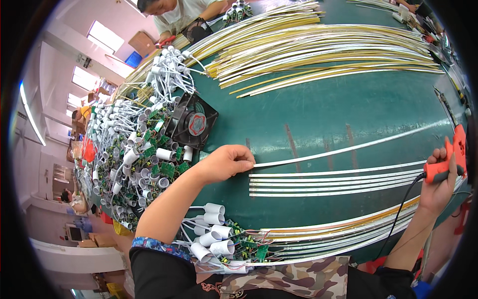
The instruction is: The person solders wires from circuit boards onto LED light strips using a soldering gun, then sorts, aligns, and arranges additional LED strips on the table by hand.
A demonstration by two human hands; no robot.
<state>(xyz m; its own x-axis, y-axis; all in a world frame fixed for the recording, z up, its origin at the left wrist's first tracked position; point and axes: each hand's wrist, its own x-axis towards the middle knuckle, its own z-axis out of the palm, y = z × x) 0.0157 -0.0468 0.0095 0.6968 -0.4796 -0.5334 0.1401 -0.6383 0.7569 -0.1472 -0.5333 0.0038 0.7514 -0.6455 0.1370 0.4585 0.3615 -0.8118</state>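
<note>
My left hand (226,162) pinches the left end of a long white LED strip (348,148) between thumb and fingers. The strip runs up and rightward across the green table. A red and black soldering gun (458,144) with a black cord is gripped in my right hand (439,187), its thin metal tip pointing up and away from me. Just below the held strip, several white LED strips (333,183) lie side by side with their left ends lined up. Nearer my body, more strips (343,226) join by thin wires to green circuit boards and white lamp caps (214,231).
A black fan (193,122) stands left of the strips, beside a big heap of white caps and green boards (144,164). Long yellow and white strips (318,50) are piled across the far table (279,114). Beyond, another person (174,15) works near a red-handled tool (167,42).
</note>
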